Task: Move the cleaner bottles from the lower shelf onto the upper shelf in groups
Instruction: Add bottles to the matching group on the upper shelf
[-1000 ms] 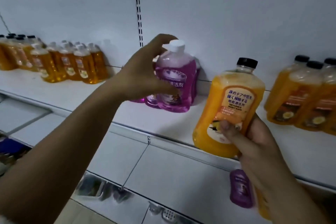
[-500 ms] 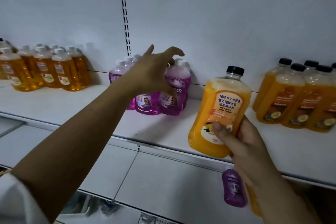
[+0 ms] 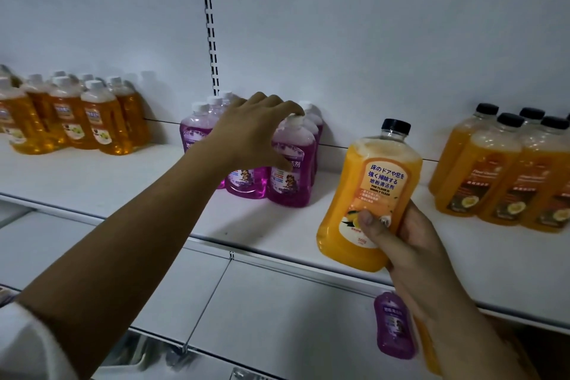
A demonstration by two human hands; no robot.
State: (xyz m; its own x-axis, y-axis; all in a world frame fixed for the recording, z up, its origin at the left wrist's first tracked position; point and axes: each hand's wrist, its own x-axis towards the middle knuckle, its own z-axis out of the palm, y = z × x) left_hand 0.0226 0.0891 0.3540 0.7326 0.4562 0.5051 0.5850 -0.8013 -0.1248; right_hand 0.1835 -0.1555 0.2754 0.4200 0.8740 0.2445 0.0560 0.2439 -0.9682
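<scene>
Two hands on my feed, logged from the hands outward

Left hand (image 3: pixel 256 133): stretched over the upper shelf (image 3: pixel 92 182), fingers spread and arched above the purple cleaner bottles (image 3: pixel 246 185). One fingertip (image 3: pixel 294 108) touches the white cap of the front purple bottle (image 3: pixel 290 185) and the thumb tip lies against its label. I read no closed grip.

Right hand (image 3: pixel 410 244): wrapped round the lower half of an orange floor-cleaner bottle (image 3: pixel 370 188), thumb pressed across the bottom of the label.

Orange floor-cleaner bottle: black cap, foam at the shoulder, top leaning slightly right. Held in front of the shelf lip with its base below the edge, between the purple group and the orange group at right.

Upper shelf, white:
- Centre: the purple cleaner bottles, white caps, upright, packed close, near the back panel (image 3: pixel 339 55).
- Left, well apart: amber bottles (image 3: pixel 92 123), white caps, clustered upright.
- Right: black-capped orange bottles (image 3: pixel 499 179), dark labels, clustered upright, running out of frame.

Below the shelf lip, just beside the right wrist: one lone purple bottle (image 3: pixel 394 330) and a sliver of another orange bottle (image 3: pixel 427 345). I cannot tell what they rest on.

Slotted upright (image 3: pixel 209 25): divides the back panel above the purple group.

White sleeve (image 3: pixel 24 342): at the near end of the left arm
</scene>
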